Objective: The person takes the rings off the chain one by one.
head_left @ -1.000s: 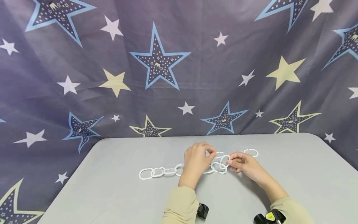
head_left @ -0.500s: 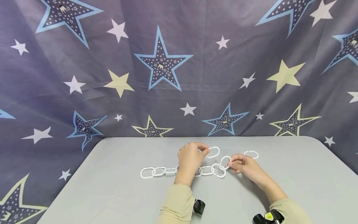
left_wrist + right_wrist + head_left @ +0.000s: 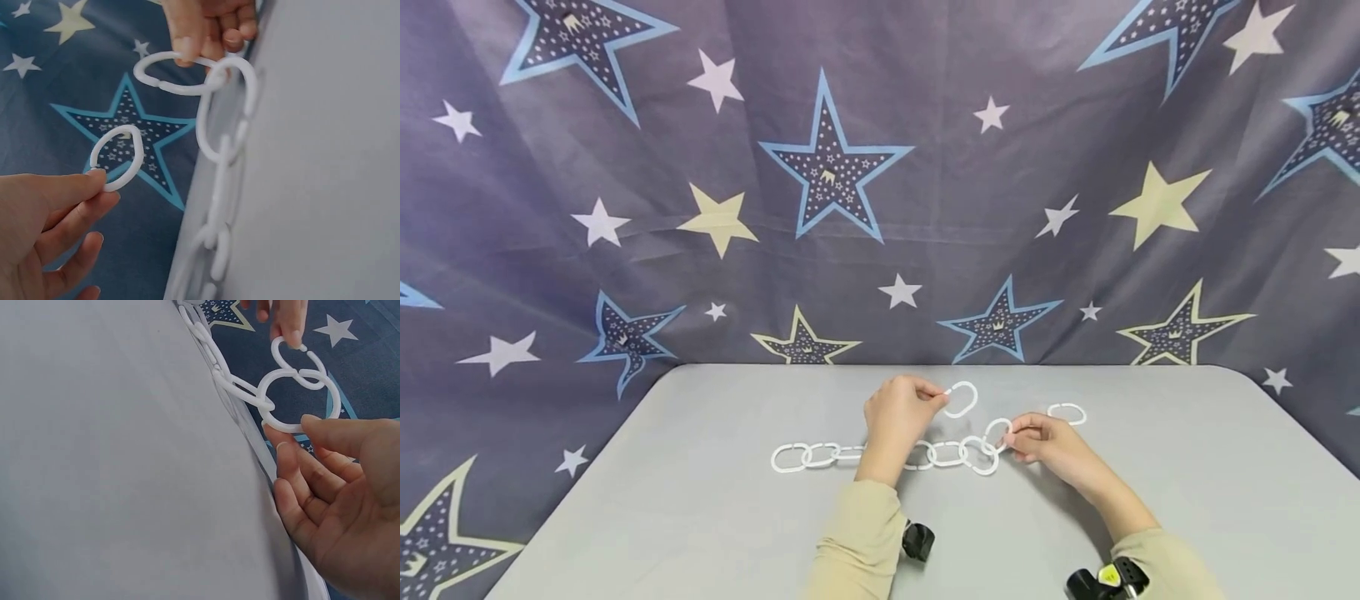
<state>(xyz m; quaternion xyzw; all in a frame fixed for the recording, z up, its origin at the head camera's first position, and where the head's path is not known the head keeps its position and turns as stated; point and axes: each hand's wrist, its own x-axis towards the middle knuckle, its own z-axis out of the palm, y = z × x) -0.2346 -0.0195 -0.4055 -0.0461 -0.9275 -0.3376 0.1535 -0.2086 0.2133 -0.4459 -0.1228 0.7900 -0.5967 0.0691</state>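
Left wrist view: 1 loose white link [image 3: 139,150] is pinched between the thumb and the forefinger of the left hand [image 3: 44,231], and it is held in the air. By the right hand [image 3: 356,506], as the right wrist view shows, the raised end link [image 3: 337,400] of a white chain [image 3: 946,464] is gripped between thumb and fingers. The rest of the chain is laid along the grey table [image 3: 625,517], partly hidden behind the left hand. The 2 held links are seen overlapped only in the right wrist view; in the other 2 views they are seen apart. Behind the right hand, 1 spare link [image 3: 1067,405] is left on the table.

Most probably, the chain is to be lengthened by 1 link, and the joining is not yet made. For the next move, the gap of the loose link should be turned to the end link and pressed over its bar, while the chain is kept steady. As this gap lies near the left thumb, the grip may need to be shifted.

No lettering can be made out on the links. On the black wrist device [image 3: 1132,575], a yellow label [image 3: 1108,575] is noticed, too small to be read.
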